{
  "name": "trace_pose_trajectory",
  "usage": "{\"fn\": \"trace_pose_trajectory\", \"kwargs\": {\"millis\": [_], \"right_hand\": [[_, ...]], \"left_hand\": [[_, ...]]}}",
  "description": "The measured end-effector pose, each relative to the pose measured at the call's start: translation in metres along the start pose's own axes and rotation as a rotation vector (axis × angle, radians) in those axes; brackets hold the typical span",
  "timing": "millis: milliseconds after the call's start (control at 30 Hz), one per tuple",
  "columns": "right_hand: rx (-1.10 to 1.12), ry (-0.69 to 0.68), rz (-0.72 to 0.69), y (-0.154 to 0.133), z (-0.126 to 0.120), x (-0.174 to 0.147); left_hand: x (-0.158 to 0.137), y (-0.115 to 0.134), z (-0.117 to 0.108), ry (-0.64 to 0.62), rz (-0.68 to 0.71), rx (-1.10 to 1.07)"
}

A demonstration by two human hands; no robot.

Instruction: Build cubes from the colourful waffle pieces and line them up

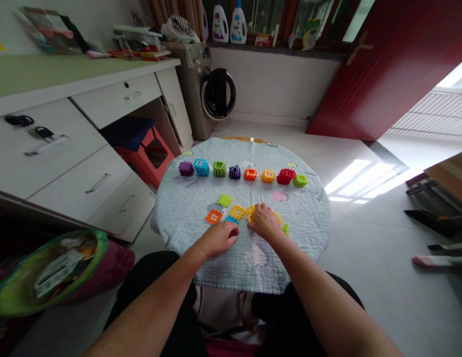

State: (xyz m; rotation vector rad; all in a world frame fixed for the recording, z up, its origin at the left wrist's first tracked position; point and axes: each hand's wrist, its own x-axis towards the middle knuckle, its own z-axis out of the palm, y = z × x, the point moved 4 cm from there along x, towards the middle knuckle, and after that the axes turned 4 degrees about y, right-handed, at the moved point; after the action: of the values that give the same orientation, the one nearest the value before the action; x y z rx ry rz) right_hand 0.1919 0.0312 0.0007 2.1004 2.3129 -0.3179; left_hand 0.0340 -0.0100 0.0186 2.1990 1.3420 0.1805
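Observation:
Flat notched plastic building tiles lie loose on the cloth-covered table [201, 198]. My right hand [266, 221] bends over the yellow tiles, its thumb and fingers closed on a yellow tile [250, 213] at its left side. More yellow shows past its right edge, and a small green tile [286, 229] lies by the wrist. My left hand [220, 237] is curled just below a blue tile [231, 219]; whatever its fingers hold, if anything, is hidden. Near it are an orange tile [214, 216], a lime tile [225, 200] and a yellow window tile [237, 212].
Across the table's far half runs a row of tile blocks, from a purple block [186, 168] to a red block [286, 176] and a lime block [300, 181]. A red stool [154, 153] and white drawers [82, 178] stand left, with a bin [100, 263] nearer me.

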Motion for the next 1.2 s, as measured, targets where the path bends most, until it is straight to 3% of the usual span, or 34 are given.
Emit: {"fn": "trace_pose_trajectory", "kwargs": {"millis": [133,267,367,467,667,867,1067,1200], "right_hand": [[0.009,-0.051,-0.052,0.002,-0.002,0.002],[0.053,-0.116,-0.252,-0.003,-0.001,-0.008],[0.076,-0.176,-0.313,-0.006,0.005,-0.013],[0.157,-0.167,-0.291,-0.003,0.004,-0.004],[0.121,0.061,-0.165,0.012,-0.006,0.023],[0.062,0.033,-0.17,0.005,0.006,0.027],[0.342,0.07,-0.152,0.013,-0.004,0.019],[0.55,0.037,-0.21,0.014,-0.004,0.004]], "left_hand": [[0.011,-0.013,-0.005,0.047,-0.042,0.015],[0.017,-0.029,-0.019,0.105,-0.113,0.072],[0.019,-0.038,-0.022,0.092,-0.138,0.135],[0.02,-0.038,-0.017,0.078,-0.118,0.16],[0.024,-0.017,-0.002,0.154,-0.008,0.241],[0.026,-0.009,0.01,0.107,-0.017,0.305],[0.024,-0.013,0.007,0.066,-0.049,0.301],[0.025,-0.015,0.006,0.042,-0.05,0.298]]}}
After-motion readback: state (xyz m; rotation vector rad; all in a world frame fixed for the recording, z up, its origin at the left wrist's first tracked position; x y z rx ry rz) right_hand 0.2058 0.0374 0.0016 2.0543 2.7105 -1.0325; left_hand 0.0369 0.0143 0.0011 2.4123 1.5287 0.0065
